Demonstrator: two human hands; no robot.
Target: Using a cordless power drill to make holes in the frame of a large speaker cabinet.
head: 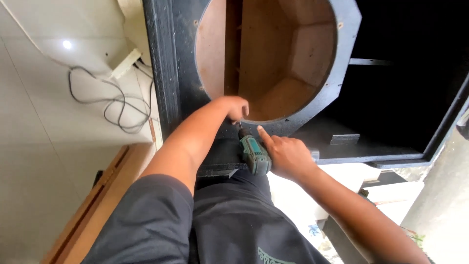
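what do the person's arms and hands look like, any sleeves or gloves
Both hands are bare: no gloves, rings or watch show on the left hand or the right hand. Both forearms are uncovered. The left arm has a short dark grey sleeve reaching the elbow. The right arm's sleeve is out of view.

Both arms reach forward and converge — the left forearm comes in bare from a dark short sleeve, slanting up to the right, its hand [236, 107] curled into a loose fist with the fingers tucked under. The right arm angles in from the lower right, its hand [288, 155] wrapped in a grip, index finger stretched straight out — pointing up-left toward the other hand, just apart from it.
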